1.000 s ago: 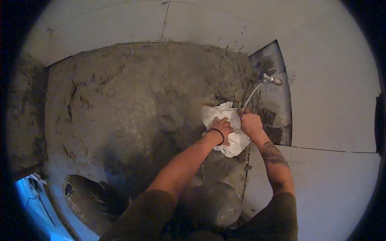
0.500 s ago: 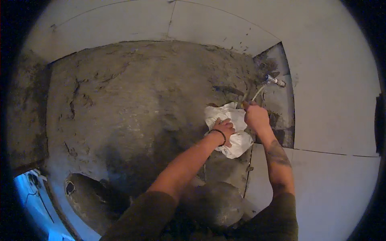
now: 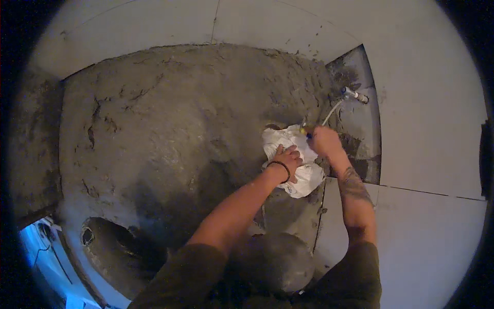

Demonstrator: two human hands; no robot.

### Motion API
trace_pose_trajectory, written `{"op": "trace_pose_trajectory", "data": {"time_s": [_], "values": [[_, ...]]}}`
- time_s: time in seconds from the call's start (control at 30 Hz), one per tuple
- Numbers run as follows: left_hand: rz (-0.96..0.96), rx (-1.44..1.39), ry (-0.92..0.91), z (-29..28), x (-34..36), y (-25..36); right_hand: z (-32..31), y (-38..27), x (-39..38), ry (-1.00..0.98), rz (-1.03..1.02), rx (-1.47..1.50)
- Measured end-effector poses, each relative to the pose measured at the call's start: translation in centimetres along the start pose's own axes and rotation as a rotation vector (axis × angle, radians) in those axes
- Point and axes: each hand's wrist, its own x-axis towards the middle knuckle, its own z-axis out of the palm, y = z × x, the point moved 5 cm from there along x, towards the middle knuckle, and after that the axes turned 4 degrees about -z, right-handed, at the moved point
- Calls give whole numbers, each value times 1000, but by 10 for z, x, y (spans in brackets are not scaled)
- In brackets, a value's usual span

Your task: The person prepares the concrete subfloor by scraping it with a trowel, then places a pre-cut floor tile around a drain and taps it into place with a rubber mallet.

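Note:
A crumpled white sheet [image 3: 307, 180], paper or thin plastic, lies on the rough grey-brown mortar surface. My left hand [image 3: 288, 160] rests flat on its middle with the fingers spread. At the sheet's upper right edge, my right hand [image 3: 325, 141] is closed around a small object [image 3: 303, 131] with yellow and dark blue parts. The fist hides most of it, so its kind cannot be told. Just beyond the right hand, a thin pale hose [image 3: 332, 112] runs up to a metal valve [image 3: 349, 93]. Whether the hose joins the held object is hidden.
Large pale tiles or boards [image 3: 427, 129] border the mortar [image 3: 154, 113] at the top and right. The valve sits in a darker recess with a sharp edge. Rounded dark knees or boots [image 3: 278, 262] are close below my arms. Blue light shows a cable at the lower left.
My right hand has shifted slightly up and left and turned, bringing the yellow and blue object over the sheet's edge. My left hand stays on the sheet. The view has moved a little.

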Motion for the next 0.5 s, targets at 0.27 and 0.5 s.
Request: {"op": "trace_pose_trajectory", "data": {"time_s": [0.27, 0.5], "values": [[0, -33, -4, 13, 6, -10, 11, 19, 14, 117, -65, 34], [1, -28, 1, 3, 0, -4, 28, 45, 15, 132, 58, 175]]}}
